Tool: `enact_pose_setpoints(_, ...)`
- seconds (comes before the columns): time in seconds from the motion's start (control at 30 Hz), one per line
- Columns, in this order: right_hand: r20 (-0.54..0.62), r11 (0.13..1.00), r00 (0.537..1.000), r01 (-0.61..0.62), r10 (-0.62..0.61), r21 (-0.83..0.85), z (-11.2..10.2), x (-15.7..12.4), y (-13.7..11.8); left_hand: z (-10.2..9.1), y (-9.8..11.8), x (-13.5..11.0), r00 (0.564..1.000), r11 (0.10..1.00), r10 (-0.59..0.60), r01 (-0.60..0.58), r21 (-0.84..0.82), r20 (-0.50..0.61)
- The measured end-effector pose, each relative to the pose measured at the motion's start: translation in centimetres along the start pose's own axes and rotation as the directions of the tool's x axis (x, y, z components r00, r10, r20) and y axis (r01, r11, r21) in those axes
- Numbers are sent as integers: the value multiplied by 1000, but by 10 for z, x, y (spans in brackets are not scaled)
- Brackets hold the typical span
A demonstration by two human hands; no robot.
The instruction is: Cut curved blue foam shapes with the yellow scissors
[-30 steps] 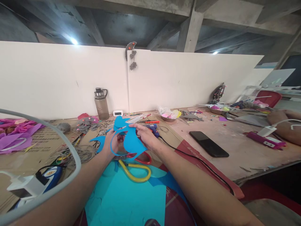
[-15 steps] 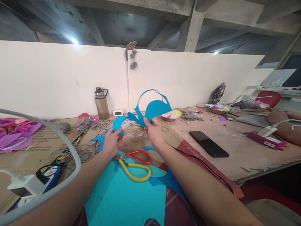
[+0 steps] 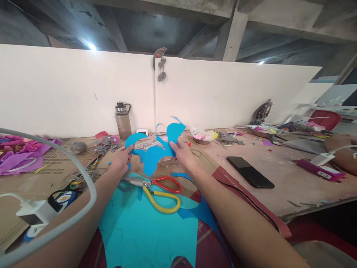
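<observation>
My left hand [image 3: 120,160] pinches a blue crescent-shaped piece [image 3: 135,139] between thumb and fingers. A thin blue cut-out sheet [image 3: 152,156], with curved gaps and narrow strips, is pinched in my right hand [image 3: 182,153]; whether it is paper or felt I cannot tell. The two blue pieces are close together, and whether they touch is unclear. Just below my hands lie scissors [image 3: 150,190] with one red and one yellow handle, on a teal sheet [image 3: 150,230] marked with faint outlines. More blue offcuts [image 3: 199,212] lie beside my right forearm.
A bottle [image 3: 123,123] and small white clock [image 3: 142,131] stand by the white partition. Right of me lie a black phone [image 3: 249,172], a cable and a purple power strip [image 3: 319,169] near another person's hand [image 3: 343,150]. A grey hose [image 3: 90,182] arches across the left side.
The blue sheet in my right hand has swung lower and turned, spreading towards my left hand. My left hand has moved slightly left with the crescent. The view has shifted a little.
</observation>
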State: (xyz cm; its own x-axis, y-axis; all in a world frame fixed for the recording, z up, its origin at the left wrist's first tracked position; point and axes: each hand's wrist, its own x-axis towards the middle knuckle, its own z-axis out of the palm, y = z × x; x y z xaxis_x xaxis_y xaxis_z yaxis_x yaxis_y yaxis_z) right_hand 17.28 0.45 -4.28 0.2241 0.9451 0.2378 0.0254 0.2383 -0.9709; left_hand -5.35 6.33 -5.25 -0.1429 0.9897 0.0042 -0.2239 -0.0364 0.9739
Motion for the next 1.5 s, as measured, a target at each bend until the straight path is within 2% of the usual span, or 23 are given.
enact_pose_setpoints(0.13,223,996,972,-52,68,-75,7,-4,7,-1,-5,2,1000,1000,4,-4,-11,30)
enact_pose_setpoints(0.23,284,989,954,-65,100,-130,8,-3,13,1,-5,1,1000,999,0,1,-36,19)
enact_pose_setpoints(0.43,254,970,963,-30,93,-241,4,5,25,6,-3,1,997,993,-7,-2,-120,-78)
enact_pose_setpoints(0.67,320,940,940,-1,117,-342,4,6,31,5,-4,2,999,994,-3,-1,-107,-46)
enact_pose_setpoints(0.97,282,901,933,-86,222,-425,4,4,34,2,-6,-3,999,993,36,-37,-109,-7)
enact_pose_setpoints(1.1,307,900,930,-52,202,-434,6,1,32,4,-5,-4,999,995,32,-30,-90,18)
enact_pose_setpoints(1.23,314,909,942,24,119,-417,7,0,27,8,-4,-5,995,993,43,-33,-110,88)
enact_pose_setpoints(1.37,187,933,982,51,18,-357,8,1,22,10,-2,-8,975,998,27,-13,-61,222)
enact_pose_setpoints(1.5,127,993,992,43,-29,-114,10,2,17,13,-3,-13,914,998,9,-34,54,405)
